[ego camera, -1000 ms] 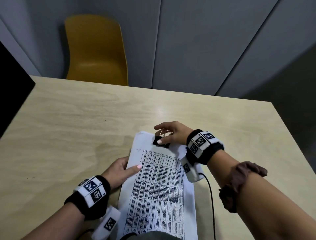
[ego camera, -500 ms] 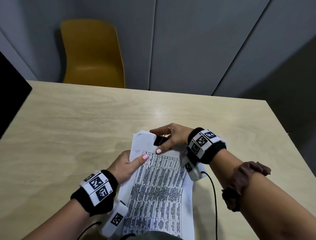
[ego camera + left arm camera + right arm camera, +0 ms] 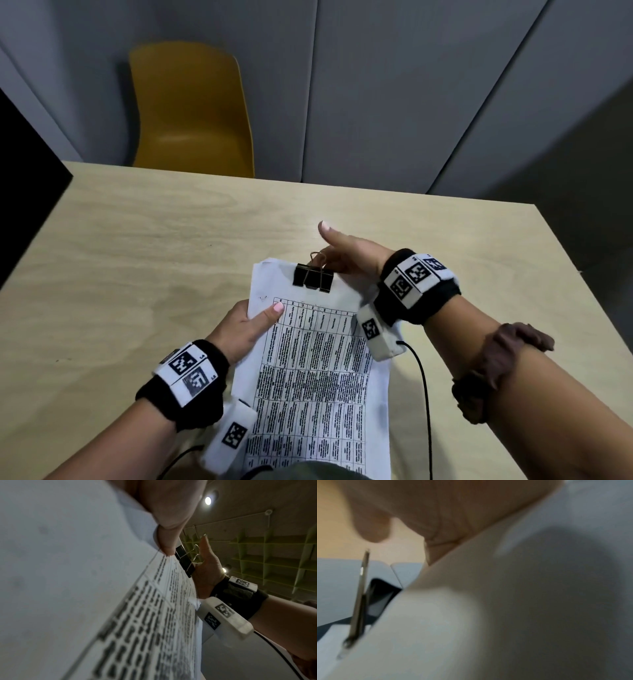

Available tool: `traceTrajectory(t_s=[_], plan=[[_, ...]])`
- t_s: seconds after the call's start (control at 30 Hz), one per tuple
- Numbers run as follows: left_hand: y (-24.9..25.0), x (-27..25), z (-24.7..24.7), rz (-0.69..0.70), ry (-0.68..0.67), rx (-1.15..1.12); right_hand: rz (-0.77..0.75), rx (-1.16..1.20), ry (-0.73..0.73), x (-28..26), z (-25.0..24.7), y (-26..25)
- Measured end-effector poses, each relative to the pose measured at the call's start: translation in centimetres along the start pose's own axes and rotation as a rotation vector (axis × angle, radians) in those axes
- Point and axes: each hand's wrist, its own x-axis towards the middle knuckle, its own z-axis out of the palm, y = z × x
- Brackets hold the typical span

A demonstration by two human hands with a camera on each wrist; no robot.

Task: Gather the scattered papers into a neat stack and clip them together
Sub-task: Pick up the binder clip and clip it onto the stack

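A stack of printed papers (image 3: pixel 315 377) lies tilted over the table's near edge, with a black binder clip (image 3: pixel 313 277) clamped on its top edge and one wire handle standing up. My left hand (image 3: pixel 246 325) pinches the stack's left edge, thumb on top of the sheet and fingers hidden beneath. My right hand (image 3: pixel 349 253) hovers just right of the clip, thumb raised straight, its fingers hidden behind the paper's top edge. In the left wrist view the clip (image 3: pixel 185 562) sits on the papers (image 3: pixel 154 615) beside the right hand (image 3: pixel 207 566). The right wrist view is blurred; the clip's wire handle (image 3: pixel 360 595) shows.
The pale wooden table (image 3: pixel 171 240) stretches ahead and to both sides. A yellow chair (image 3: pixel 191 109) stands behind its far edge. A black object (image 3: pixel 20 171) borders the left side. A thin black cable (image 3: pixel 424 394) runs from my right wrist.
My right hand was squeezing the clip on the top edge; now its thumb has lifted away and the clip stays clamped on the stack. The left hand keeps its hold.
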Motion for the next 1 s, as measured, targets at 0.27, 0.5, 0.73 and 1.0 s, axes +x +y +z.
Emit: traceTrajectory(t_s=[0.27,0.5,0.73,1.0], plan=[[-0.3,-0.1,-0.1,-0.02,0.002,-0.031,-0.094,-0.436,-0.047,-0.6,1.3,0.0],[-0.1,-0.1,-0.3,-0.014,0.03,-0.051,-0.141,-0.711,0.093,-0.7,2.3,0.0],[0.6,-0.4,-1.5,-0.016,0.08,0.02,-0.429,-0.754,0.714,-1.5,2.1,1.5],[3.8,-0.5,-3.9,-0.002,0.151,-0.033,-0.133,0.565,0.312,-4.0,4.8,8.9]])
